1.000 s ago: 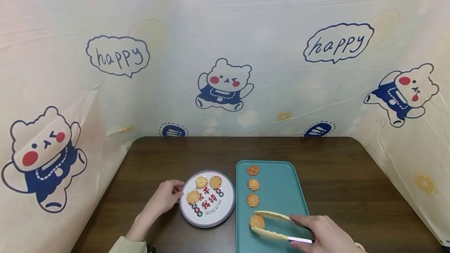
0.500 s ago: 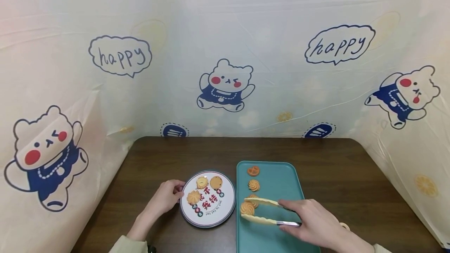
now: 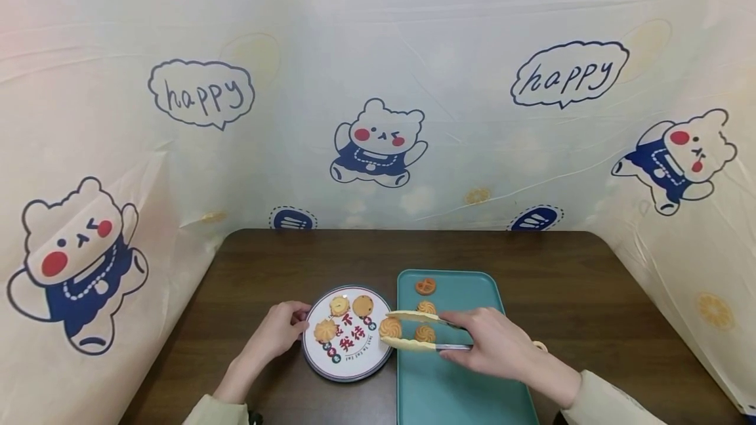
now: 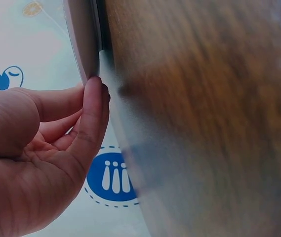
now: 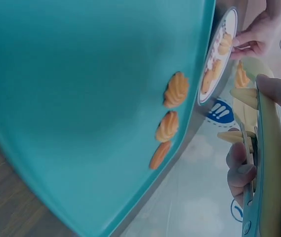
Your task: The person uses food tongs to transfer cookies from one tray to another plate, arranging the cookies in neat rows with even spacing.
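My left hand [image 3: 280, 328] pinches the left rim of a round white plate [image 3: 360, 363] with red lettering; the left wrist view shows thumb and fingertips at the plate's edge [image 4: 83, 44]. On that plate lie a flower-shaped cookie [image 3: 325, 330], a pale round cookie [image 3: 339, 306] and a smooth round cookie [image 3: 363, 306]. My right hand [image 3: 493, 343] grips cream-tipped tongs [image 3: 411, 344]. Between the tongs' tips is a swirl cookie [image 3: 390, 328], held over the gap between plate and tray, overlapping the plate's right rim in the head view.
A teal tray [image 3: 466, 392] lies right of the plate. Along its left side are a pretzel-shaped cookie [image 3: 425, 286] and two swirl cookies, a farther one [image 3: 426, 307] and a nearer one [image 3: 425, 334]. A printed cloth [image 3: 378, 31] surrounds the brown table [image 3: 567, 294].
My right hand has carried the tongs and the swirl cookie from the tray's near left part forward and left to the plate's right rim. My left hand stays at the plate.
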The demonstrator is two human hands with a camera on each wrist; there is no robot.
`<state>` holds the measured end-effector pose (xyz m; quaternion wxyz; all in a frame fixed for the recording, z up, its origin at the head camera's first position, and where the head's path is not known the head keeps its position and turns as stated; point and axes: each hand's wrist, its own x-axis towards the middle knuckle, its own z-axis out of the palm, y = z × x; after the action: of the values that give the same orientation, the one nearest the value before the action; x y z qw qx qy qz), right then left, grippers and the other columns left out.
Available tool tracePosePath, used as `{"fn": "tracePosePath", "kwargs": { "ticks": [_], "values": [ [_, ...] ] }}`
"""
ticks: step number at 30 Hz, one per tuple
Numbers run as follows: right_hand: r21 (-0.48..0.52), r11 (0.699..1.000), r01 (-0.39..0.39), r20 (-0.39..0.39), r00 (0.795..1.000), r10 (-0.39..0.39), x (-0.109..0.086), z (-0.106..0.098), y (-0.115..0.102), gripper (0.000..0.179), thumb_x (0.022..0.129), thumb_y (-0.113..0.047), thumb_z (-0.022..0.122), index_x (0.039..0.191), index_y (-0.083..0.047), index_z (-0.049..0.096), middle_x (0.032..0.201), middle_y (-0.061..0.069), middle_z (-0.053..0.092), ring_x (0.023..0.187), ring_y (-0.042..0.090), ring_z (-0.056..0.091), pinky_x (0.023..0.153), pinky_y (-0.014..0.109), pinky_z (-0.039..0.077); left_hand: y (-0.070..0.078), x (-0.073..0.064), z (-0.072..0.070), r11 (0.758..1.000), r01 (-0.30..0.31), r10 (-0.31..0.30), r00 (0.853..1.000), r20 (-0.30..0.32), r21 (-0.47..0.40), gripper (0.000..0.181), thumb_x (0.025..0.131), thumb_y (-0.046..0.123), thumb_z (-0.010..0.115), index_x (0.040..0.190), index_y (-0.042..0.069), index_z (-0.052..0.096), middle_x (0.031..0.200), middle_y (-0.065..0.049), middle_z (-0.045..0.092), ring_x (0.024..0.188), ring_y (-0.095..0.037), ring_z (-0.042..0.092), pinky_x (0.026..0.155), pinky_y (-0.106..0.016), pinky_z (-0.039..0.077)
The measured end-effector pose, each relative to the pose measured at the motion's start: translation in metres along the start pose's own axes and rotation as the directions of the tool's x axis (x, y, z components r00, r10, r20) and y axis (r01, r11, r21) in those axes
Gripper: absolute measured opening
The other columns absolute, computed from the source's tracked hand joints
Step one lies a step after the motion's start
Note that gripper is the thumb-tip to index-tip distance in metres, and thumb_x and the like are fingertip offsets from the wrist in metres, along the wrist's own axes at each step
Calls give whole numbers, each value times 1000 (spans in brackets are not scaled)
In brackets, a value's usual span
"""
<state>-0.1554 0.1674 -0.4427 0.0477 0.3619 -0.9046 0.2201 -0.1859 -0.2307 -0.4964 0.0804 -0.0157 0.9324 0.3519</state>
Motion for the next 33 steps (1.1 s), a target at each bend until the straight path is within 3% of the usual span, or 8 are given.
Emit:
{"fn": "tracePosePath", "kwargs": {
  "ticks": [4, 10, 15, 23, 30, 33],
  "values": [
    [3, 1000, 2, 30, 1000, -2, 14, 5, -3, 51, 84, -40, 80, 123, -10, 69, 108, 3, 74, 83, 10, 69, 64, 26, 54, 0, 0, 0, 1000, -14, 14, 1000, -1, 3, 30, 91, -1, 69, 120, -6, 65, 90, -7, 62, 79, -19, 56, 66, -32, 55],
    [24, 1000, -18, 83, 996, 16, 34, 14, -7, 50, 83, -38, 80, 124, -11, 69, 102, 2, 74, 64, 3, 59, 51, 21, 43, 0, -1, 1, 1000, 1, -1, 1000, -9, -7, 31, 90, -1, 70, 120, -4, 66, 90, -7, 61, 79, -19, 56, 67, -31, 55],
    [40, 999, -26, 94, 995, 22, 46, 23, -8, 49, 83, -37, 80, 122, -10, 69, 98, 3, 74, 66, 5, 61, 55, 22, 47, 0, -1, 1, 1000, 0, 0, 1000, -11, -6, 31, 90, -1, 70, 120, -4, 66, 90, -7, 61, 79, -19, 56, 67, -31, 55],
    [68, 997, -41, 115, 993, 33, 62, 39, -11, 50, 84, -37, 80, 123, -8, 69, 98, 4, 75, 57, -5, 52, 51, 20, 45, 2, -3, -1, 1000, -18, 18, 1000, -12, 0, 30, 90, -2, 69, 120, -5, 66, 90, -7, 61, 78, -19, 56, 67, -31, 55],
    [59, 997, -40, 130, 991, 32, 67, 50, -13, 50, 84, -38, 80, 122, -8, 70, 106, 2, 74, 78, 4, 66, 63, 23, 52, 4, -5, -2, 1000, -25, 25, 1000, -10, -3, 31, 90, -2, 69, 120, -6, 65, 90, -7, 61, 78, -19, 56, 67, -32, 56],
    [49, 998, -48, 142, 989, 41, 68, 52, -14, 51, 84, -39, 79, 123, -7, 69, 107, 3, 74, 72, 2, 63, 62, 23, 50, 4, -4, -2, 1000, -25, 25, 1000, -13, 1, 31, 90, -2, 69, 120, -6, 65, 90, -7, 61, 79, -19, 56, 68, -32, 56]
  ]
}}
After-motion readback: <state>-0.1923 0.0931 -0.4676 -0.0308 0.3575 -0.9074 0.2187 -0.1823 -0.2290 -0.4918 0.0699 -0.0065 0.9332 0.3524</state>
